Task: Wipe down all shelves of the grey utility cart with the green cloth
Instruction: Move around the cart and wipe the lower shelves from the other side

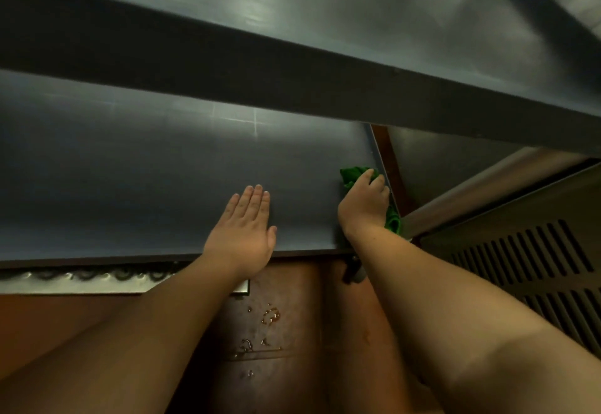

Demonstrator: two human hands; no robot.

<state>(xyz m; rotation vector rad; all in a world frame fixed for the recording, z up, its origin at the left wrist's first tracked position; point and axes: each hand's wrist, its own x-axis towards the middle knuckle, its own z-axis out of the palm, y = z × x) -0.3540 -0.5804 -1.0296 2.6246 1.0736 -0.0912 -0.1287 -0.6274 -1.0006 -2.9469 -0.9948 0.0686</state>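
Observation:
The grey utility cart fills the view from above, with its lower shelf (130,166) below the dark front rim of an upper shelf (292,65). My left hand (244,225) lies flat, fingers straight, on the lower shelf near its front edge. My right hand (366,200) grips the green cloth (353,174) against the lower shelf at its right edge, close to the front corner. Part of the cloth shows beyond my fingers and another part under my wrist.
A caster wheel (353,272) sits under the shelf's front right corner. Reddish-brown floor (276,332) with a few water drops lies below. A metal cabinet with vent slots (536,264) stands close on the right. A metal threshold strip (81,278) runs at left.

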